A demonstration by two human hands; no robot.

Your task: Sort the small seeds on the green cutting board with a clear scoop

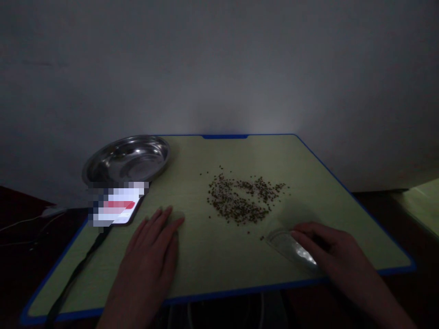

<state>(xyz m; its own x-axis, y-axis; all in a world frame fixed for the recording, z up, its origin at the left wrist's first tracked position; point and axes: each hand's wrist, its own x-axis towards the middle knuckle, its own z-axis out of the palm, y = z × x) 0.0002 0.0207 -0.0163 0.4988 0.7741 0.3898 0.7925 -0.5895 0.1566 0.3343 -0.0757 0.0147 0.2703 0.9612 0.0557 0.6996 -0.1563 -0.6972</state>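
Observation:
My left hand (151, 253) lies flat on the pale table, its fingers stretched out and nothing in them. At the right, my right hand (329, 246) pinches the rim of a clear, shiny, curved piece (290, 249), like a plastic lid or shallow dish. This piece is low at the table's surface, and part of it is hidden by the fingers. Beyond and between both hands spreads a loose pile of small dark seeds or beans (240, 208), mixed with tiny pale bits. A few dark grains lie beside the clear piece's left edge.
A wide steel basin (128, 160) stands at the back left. In front of it lies a lit phone (125, 214), with a dark strap (80, 269) running toward me. The pale table (206, 265) has a blue edge, and a grey wall (219, 68) rises behind it.

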